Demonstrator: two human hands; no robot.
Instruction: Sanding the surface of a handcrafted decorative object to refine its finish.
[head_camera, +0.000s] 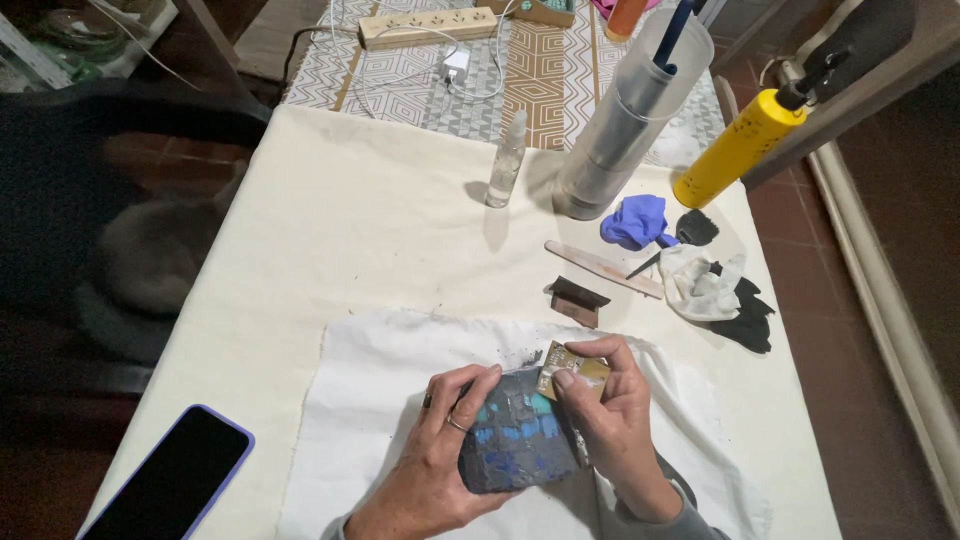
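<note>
My left hand (440, 450) cups a dark slab-like stone (515, 435) with blue iridescent patches, holding it over a white cloth (360, 400). A ring shows on one finger of that hand. My right hand (615, 410) pinches a small tan piece of abrasive paper (572, 365) against the stone's upper right edge. Dark dust specks lie on the cloth just above the stone.
A phone (170, 478) with a purple case lies at the table's front left. Behind are a small brown block (578, 298), a flat stick (600, 268), a dirty rag (705, 288), a blue glove (636, 220), a small clear bottle (506, 162), stacked plastic cups (615, 125) and a yellow bottle (738, 148). A power strip (428, 26) lies further back.
</note>
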